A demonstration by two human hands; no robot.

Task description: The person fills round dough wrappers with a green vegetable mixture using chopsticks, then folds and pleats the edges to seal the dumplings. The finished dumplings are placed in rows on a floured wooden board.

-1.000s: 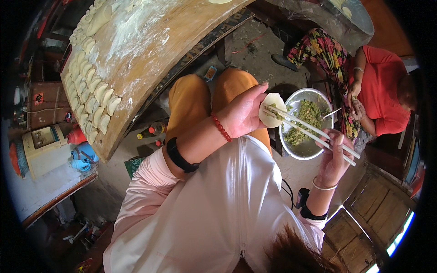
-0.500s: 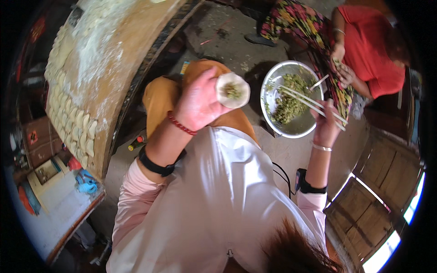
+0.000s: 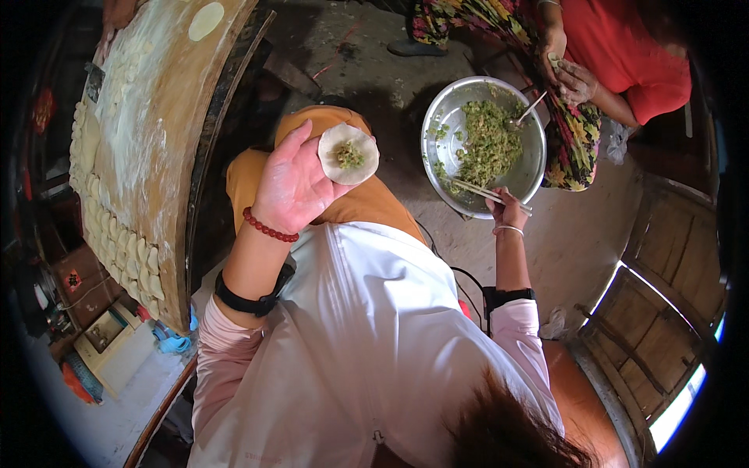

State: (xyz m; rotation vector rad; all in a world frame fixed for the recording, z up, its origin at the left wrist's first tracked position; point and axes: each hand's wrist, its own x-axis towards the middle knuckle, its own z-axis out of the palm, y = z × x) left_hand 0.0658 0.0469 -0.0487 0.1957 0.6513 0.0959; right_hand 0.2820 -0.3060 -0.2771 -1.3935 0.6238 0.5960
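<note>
Pale dough: a round dumpling wrapper (image 3: 349,154) lies flat across the fingertips of the left hand (image 3: 295,187), palm up, fingers spread loosely beneath it and cupping rather than pinching. A small dab of green filling sits at the wrapper's centre. The wrist below carries a red bead bracelet (image 3: 268,229), with a black watch band (image 3: 248,296) further down the forearm. Well off to the far side of those fingers, the right hand (image 3: 507,210) is closed around a pair of chopsticks (image 3: 488,193), whose tips lie on the near rim of a steel bowl (image 3: 445,129) holding chopped green filling (image 3: 488,140). Beyond the bowl from the right fingers, another person's hands (image 3: 568,74) work at something small; what they pinch cannot be made out. A thin utensil (image 3: 530,107) leans in the bowl on that side. Outward from the left-hand thumb stands a floured wooden board (image 3: 168,117), with rows of folded dumplings (image 3: 117,242) along its edge and one flat dough disc (image 3: 206,21) at its far end.
</note>
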